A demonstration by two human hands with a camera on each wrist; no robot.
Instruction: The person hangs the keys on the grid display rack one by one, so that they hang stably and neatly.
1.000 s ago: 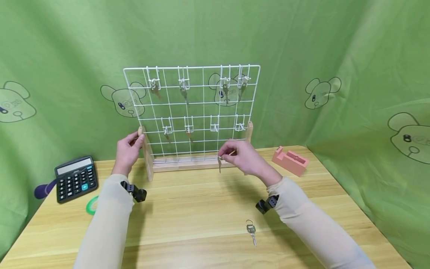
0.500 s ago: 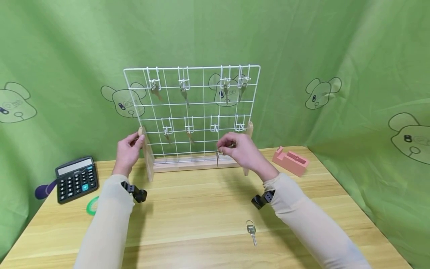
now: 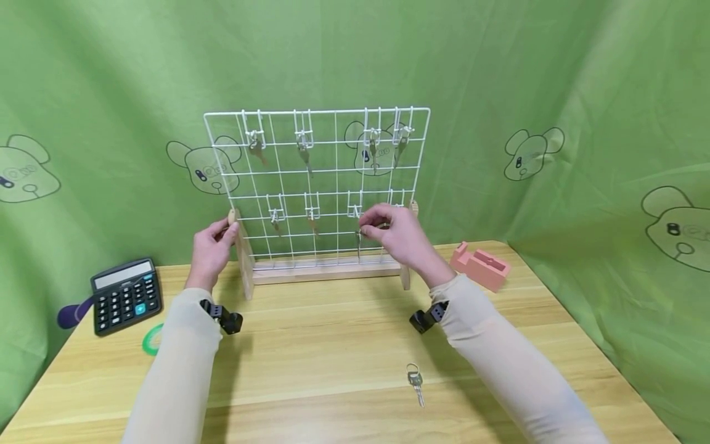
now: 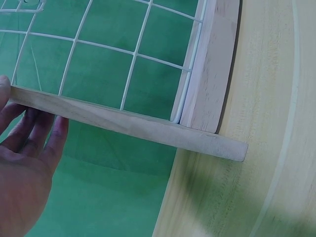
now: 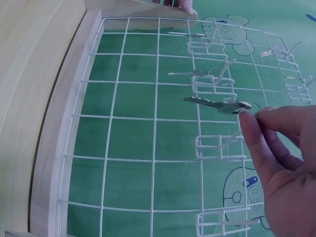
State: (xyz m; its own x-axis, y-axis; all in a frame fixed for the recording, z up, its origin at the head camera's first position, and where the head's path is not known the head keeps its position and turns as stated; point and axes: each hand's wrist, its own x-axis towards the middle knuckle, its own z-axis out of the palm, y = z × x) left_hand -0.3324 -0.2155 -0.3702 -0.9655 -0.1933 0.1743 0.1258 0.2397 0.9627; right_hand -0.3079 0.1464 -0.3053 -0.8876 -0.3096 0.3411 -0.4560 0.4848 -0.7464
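Note:
A white wire grid rack (image 3: 336, 171) in a wooden stand stands at the back of the table. My left hand (image 3: 212, 253) grips the top of its left wooden post (image 3: 244, 265); in the left wrist view thumb and fingers (image 4: 57, 140) lie on either side of the post. My right hand (image 3: 400, 234) pinches a small bunch of keys (image 5: 219, 104) by its ring, keys hanging down before the grid. Just above the fingertips is a bare lower hook (image 3: 354, 211). Other keys (image 3: 304, 157) hang on several hooks, four-hook upper row and left lower hooks included.
Another ringed bunch of keys (image 3: 415, 385) lies on the table front. At right sits a pink tape dispenser (image 3: 481, 267). A calculator (image 3: 126, 297), a green tape roll (image 3: 151, 339) and a purple object (image 3: 69, 316) are at left. Green curtain (image 3: 466, 74) surrounds the table.
My right hand has risen with the keys from near the stand's base bar to just under the lower hooks. The left hand keeps its place on the post.

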